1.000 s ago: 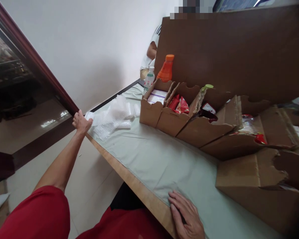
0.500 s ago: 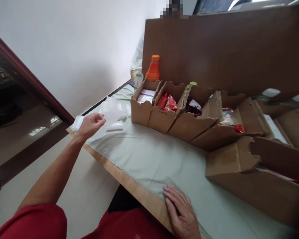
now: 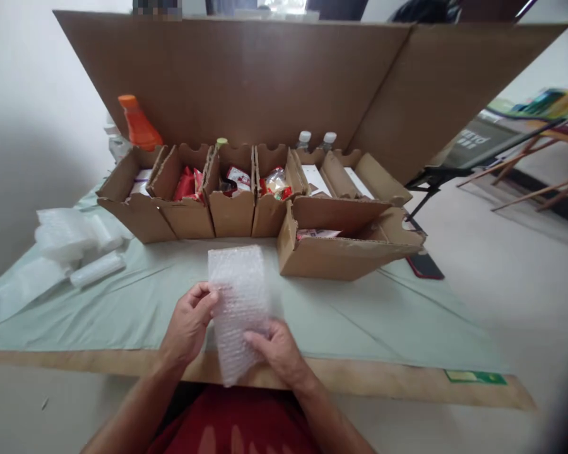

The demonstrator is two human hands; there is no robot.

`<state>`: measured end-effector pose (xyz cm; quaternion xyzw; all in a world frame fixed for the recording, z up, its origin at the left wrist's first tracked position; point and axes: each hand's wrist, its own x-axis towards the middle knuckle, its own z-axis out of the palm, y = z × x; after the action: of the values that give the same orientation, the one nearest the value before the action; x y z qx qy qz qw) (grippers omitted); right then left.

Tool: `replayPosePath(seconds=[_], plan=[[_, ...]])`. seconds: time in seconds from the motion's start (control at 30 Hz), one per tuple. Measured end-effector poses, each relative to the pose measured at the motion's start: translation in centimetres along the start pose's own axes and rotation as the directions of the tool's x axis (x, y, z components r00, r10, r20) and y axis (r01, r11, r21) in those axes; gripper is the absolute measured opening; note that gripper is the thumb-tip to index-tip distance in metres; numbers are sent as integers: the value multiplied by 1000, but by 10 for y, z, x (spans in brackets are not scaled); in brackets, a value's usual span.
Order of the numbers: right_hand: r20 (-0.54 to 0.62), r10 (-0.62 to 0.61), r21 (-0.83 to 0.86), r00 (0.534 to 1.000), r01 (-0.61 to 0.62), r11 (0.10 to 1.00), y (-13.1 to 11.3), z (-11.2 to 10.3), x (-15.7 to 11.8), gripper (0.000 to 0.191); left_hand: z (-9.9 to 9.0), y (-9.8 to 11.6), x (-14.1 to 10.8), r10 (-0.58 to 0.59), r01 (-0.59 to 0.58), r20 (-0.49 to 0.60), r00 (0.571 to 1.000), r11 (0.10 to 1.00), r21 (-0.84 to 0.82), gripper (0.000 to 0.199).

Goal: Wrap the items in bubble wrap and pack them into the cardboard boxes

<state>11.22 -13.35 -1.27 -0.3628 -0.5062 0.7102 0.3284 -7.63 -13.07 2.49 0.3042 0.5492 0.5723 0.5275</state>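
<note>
Upright in front of me, over the near part of the green cloth (image 3: 180, 318), is a translucent bubble-wrap bag (image 3: 241, 309). My left hand (image 3: 192, 321) pinches its left edge between thumb and fingers. On the lower right side, my right hand (image 3: 279, 350) grips the same bag, thumb on the front and fingers behind it. More pieces of bubble wrap (image 3: 66, 233) lie in a loose pile at the table's left, with a rolled one (image 3: 98, 270) beside them.
Cardboard bins (image 3: 231, 211) holding packets and boxes stand in a row; another bin (image 3: 341, 258) sits in front at right. Behind rises a tall cardboard panel (image 3: 246, 82). An orange bottle (image 3: 139, 126) stands back left. A dark phone-like object (image 3: 425, 265) lies at the right.
My left hand has come from the bubble-wrap pile to the middle, now with a bubble-wrap bag. My right hand has left the cloth and grips it too. The view has swung right.
</note>
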Motion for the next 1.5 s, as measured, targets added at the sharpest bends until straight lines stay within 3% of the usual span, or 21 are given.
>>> replayPosePath(seconds=[0.1,0.23,0.3,0.4,0.5,0.53,0.6,0.67,0.73,0.8,0.87,0.97,1.03,1.13,1.23,1.3,1.4,1.5], plan=[[-163,41,-59,986,-51,997,-2,-30,-10,40,7,-9,3,-43,43,-8,999,998,36,28],[-179,1,-379,984,-69,923,-22,-78,6,39,-4,-12,3,-136,127,33,990,974,189,30],[-202,-64,-611,977,-75,788,-27,-98,19,42,-15,-16,-1,-266,247,54,962,939,239,35],[-239,-264,-889,934,-101,446,-25,-115,23,39,-40,-21,-7,-364,344,11,931,887,307,40],[-217,-471,-972,855,-141,190,-20,-111,13,33,-55,-20,-10,-153,183,-102,983,873,452,36],[-185,-509,-981,841,-129,144,-19,-105,12,32,-53,-20,-8,-36,79,-90,995,840,537,32],[-67,-511,-996,857,-27,85,-19,-86,17,32,-39,-21,-1,177,-178,76,981,690,702,29],[101,-428,-989,898,137,55,-15,-61,32,37,-18,-28,12,270,-433,342,900,465,772,41],[223,-323,-967,920,250,44,-6,-43,47,43,-3,-41,27,220,-578,536,815,263,772,54],[255,-259,-962,931,271,25,7,-41,51,46,-2,-55,37,137,-615,601,787,115,780,60],[219,-263,-975,939,224,-14,20,-59,39,48,-14,-67,41,111,-591,585,803,26,806,62],[130,-322,-991,938,114,-67,27,-99,2,49,-34,-73,35,142,-535,531,835,-9,845,62],[54,-367,-997,929,31,-68,24,-112,-17,49,-38,-71,29,151,-522,514,844,13,853,62],[-4,-409,-999,912,-19,-33,16,-92,-18,49,-28,-63,24,174,-513,504,846,6,858,61],[145,-346,-989,927,146,-24,14,-57,-1,46,-17,-59,21,170,-532,537,826,-75,843,55],[239,-294,-970,925,244,-21,16,-52,1,43,-18,-59,16,142,-556,569,810,-124,822,51],[176,-339,-983,924,182,-14,18,-83,-21,40,-33,-60,1,135,-569,589,797,-163,806,50],[44,-477,-999,878,54,7,11,-117,-50,35,-40,-53,-19,174,-564,587,791,-165,809,48]])
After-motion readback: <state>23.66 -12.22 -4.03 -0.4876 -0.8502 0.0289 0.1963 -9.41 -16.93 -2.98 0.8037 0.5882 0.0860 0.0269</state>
